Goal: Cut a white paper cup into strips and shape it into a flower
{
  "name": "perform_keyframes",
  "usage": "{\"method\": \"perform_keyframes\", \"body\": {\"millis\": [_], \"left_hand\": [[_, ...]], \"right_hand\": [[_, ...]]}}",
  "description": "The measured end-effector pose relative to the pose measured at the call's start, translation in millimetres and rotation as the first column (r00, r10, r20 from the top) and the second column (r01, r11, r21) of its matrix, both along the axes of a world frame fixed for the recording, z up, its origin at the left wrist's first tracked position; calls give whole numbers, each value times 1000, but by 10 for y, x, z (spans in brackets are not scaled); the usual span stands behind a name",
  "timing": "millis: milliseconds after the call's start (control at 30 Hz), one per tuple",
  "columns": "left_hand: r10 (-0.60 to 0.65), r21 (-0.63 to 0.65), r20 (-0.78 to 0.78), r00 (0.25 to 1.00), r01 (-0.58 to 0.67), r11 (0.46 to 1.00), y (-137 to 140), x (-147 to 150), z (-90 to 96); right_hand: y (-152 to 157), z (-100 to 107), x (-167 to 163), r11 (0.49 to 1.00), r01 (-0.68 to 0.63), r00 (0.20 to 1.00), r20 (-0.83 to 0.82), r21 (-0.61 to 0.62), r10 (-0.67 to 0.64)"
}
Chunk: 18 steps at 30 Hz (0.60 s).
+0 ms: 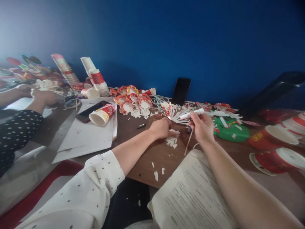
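Note:
My left hand (162,128) reaches over the brown table with its fingers closed on the edge of a paper cup cut into strips (177,117). The white strips fan out to the right, and red print shows near the fingers. Between thumb and fingers, my right hand (203,128) grips a slim white tube (192,113), held level over the strip ends. Whether the tube is a pen or rolled paper I cannot tell. Below my left hand lies a white paper cut-out (172,141). A thin wooden stick (188,143) slants down beside my right hand.
Cut red-and-white paper pieces (135,101) pile up behind. A phone (181,91) leans against the blue wall. A green disc (230,129) and red cups (271,136) are at right. Another person's hands (43,95) work at left, near stacked cups (97,81). A printed sheet (190,190) overhangs the front edge.

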<state>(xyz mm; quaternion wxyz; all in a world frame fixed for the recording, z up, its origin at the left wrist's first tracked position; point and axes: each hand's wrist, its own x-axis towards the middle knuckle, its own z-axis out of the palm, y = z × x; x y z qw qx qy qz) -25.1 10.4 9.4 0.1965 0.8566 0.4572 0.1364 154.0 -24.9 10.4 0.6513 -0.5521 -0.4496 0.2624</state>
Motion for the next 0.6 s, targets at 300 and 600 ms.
{"method": "perform_keyframes", "body": {"millis": [300,600], "left_hand": [[56,-266,428,902,67,962,55,67,-111],[184,-457,639,747,176,872,92,85,-188]], "right_hand": [[-26,56,-38,999,17,997,72,43,-20],[-85,75,-70,991,43,966,248,130,-75]]}}
